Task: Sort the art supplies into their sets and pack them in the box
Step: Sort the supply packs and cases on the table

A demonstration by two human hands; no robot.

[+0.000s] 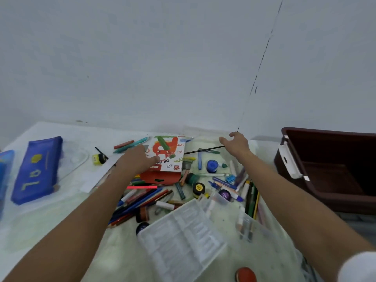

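A red-and-white oil pastel box (167, 159) lies at the back of a heap of loose pencils, pens and crayons (142, 198) on the white table. My left hand (140, 158) rests with straight fingers on the box's left edge. My right hand (236, 143) hovers open with spread fingers near the table's back edge, just right of a thin black brush (203, 150). Small paint jars sit in the heap: a blue one (212, 165), a yellow-lidded one (199, 188) and a purple one (224, 195). The dark brown packing box (329, 169) stands open at the right.
A clear compartment tray (179, 237) lies near me. A blue pencil case (37, 169) and a second blue case (5, 169) lie at the left, beside a clear palette (75, 157) and a small yellow jar (98, 158). The wall rises right behind the table.
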